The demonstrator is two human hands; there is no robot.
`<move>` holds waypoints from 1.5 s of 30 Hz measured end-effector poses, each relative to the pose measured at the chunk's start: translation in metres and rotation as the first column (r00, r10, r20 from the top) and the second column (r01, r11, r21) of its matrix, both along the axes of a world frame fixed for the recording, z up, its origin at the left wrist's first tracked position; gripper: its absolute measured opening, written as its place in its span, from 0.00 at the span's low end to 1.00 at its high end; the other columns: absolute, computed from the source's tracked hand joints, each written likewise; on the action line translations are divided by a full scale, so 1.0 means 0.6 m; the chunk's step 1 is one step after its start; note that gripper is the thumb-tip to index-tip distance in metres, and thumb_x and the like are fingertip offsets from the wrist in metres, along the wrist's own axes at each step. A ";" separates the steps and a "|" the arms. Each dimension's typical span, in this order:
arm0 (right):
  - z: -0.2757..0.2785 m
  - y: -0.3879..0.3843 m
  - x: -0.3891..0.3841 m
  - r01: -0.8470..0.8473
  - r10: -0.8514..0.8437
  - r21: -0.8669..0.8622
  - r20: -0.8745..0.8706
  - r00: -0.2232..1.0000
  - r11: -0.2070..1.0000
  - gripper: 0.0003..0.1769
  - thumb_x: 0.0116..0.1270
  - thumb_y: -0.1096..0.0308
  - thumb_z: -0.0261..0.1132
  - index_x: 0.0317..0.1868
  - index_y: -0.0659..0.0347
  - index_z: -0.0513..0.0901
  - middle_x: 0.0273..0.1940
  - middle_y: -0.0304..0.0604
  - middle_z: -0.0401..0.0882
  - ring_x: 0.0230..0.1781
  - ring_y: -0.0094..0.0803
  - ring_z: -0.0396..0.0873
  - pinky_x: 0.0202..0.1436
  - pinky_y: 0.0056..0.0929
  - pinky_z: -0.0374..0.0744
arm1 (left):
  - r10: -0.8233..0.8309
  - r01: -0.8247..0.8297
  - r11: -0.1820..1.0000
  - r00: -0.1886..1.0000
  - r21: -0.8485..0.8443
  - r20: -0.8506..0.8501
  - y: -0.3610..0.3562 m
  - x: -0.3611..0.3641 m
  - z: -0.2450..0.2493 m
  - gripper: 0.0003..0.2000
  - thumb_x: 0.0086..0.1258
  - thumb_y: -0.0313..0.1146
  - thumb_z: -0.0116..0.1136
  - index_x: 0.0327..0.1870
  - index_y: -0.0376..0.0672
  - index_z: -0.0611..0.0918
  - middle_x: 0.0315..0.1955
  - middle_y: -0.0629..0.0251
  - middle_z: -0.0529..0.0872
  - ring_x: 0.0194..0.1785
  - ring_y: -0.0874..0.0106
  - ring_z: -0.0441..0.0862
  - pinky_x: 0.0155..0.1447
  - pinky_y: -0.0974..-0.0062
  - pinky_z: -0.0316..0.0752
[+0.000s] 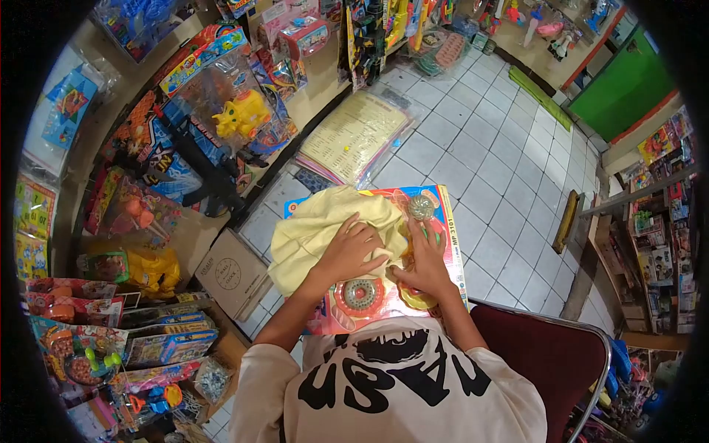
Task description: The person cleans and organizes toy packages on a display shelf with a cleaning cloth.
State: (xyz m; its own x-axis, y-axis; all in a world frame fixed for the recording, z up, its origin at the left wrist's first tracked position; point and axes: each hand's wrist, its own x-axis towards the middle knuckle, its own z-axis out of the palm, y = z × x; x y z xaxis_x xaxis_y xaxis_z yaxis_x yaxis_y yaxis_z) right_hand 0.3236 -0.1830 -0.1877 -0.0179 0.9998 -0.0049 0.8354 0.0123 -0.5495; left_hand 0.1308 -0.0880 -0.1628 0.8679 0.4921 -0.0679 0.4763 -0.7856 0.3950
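Hands rest over "MP 3101" packaging, left spread on yellow cloth, right's grip unclear.

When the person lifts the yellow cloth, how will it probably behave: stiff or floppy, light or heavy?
The yellow cloth is likely floppy, since it lies bunched in soft, loose folds. It seems light for its size, looking like plain fabric. If lifted near the left hand, its part beyond the edge of the box would probably sag.
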 end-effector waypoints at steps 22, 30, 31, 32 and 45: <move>-0.004 -0.001 0.013 0.037 -0.033 0.028 -0.146 0.989 0.999 0.52 0.53 0.52 0.68 0.72 0.60 0.49 0.70 0.58 0.53 0.74 0.52 0.46 0.72 0.54 0.39 | 0.019 -0.100 0.951 0.964 0.293 0.267 0.004 0.003 -0.060 0.19 0.63 0.46 0.55 0.50 0.44 0.80 0.59 0.59 0.72 0.67 0.62 0.64 0.74 0.56 0.47; -0.006 0.001 0.012 0.027 -0.022 0.036 -0.131 0.991 0.999 0.49 0.54 0.51 0.68 0.71 0.61 0.54 0.70 0.57 0.53 0.74 0.51 0.47 0.71 0.55 0.41 | 0.076 -0.107 0.976 0.984 0.192 0.163 0.005 0.017 -0.026 0.19 0.66 0.50 0.52 0.50 0.50 0.84 0.73 0.58 0.53 0.76 0.50 0.39 0.71 0.38 0.30; -0.006 0.001 0.012 0.025 -0.020 0.038 -0.131 0.991 0.999 0.49 0.54 0.51 0.68 0.71 0.61 0.54 0.70 0.56 0.53 0.74 0.51 0.46 0.71 0.55 0.41 | 0.061 -0.090 0.982 0.983 0.167 0.173 0.009 0.014 -0.030 0.18 0.66 0.50 0.52 0.50 0.51 0.84 0.73 0.59 0.53 0.76 0.49 0.38 0.71 0.37 0.29; -0.007 0.000 0.012 0.025 -0.019 0.039 -0.132 0.991 0.999 0.48 0.54 0.51 0.68 0.70 0.61 0.55 0.70 0.56 0.53 0.74 0.50 0.46 0.71 0.55 0.41 | 0.045 -0.072 0.987 0.982 0.141 0.184 0.011 0.010 -0.032 0.18 0.66 0.49 0.52 0.49 0.52 0.84 0.73 0.59 0.53 0.76 0.48 0.37 0.70 0.36 0.28; -0.010 0.000 0.012 0.030 -0.022 0.063 -0.131 0.991 0.998 0.47 0.55 0.48 0.66 0.69 0.64 0.58 0.68 0.55 0.57 0.73 0.49 0.50 0.71 0.57 0.41 | -0.048 0.036 0.974 0.998 0.224 0.049 0.008 0.014 -0.043 0.28 0.65 0.50 0.52 0.66 0.49 0.70 0.72 0.60 0.55 0.76 0.63 0.48 0.75 0.48 0.35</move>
State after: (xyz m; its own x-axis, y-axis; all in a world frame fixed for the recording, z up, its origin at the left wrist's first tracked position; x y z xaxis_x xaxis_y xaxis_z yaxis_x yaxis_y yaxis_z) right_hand 0.3309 -0.1827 -0.1940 0.0120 0.9981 0.0609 0.7572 0.0307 -0.6524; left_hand 0.1394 -0.0830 -0.1886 0.8875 0.4527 0.0865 0.4239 -0.8754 0.2323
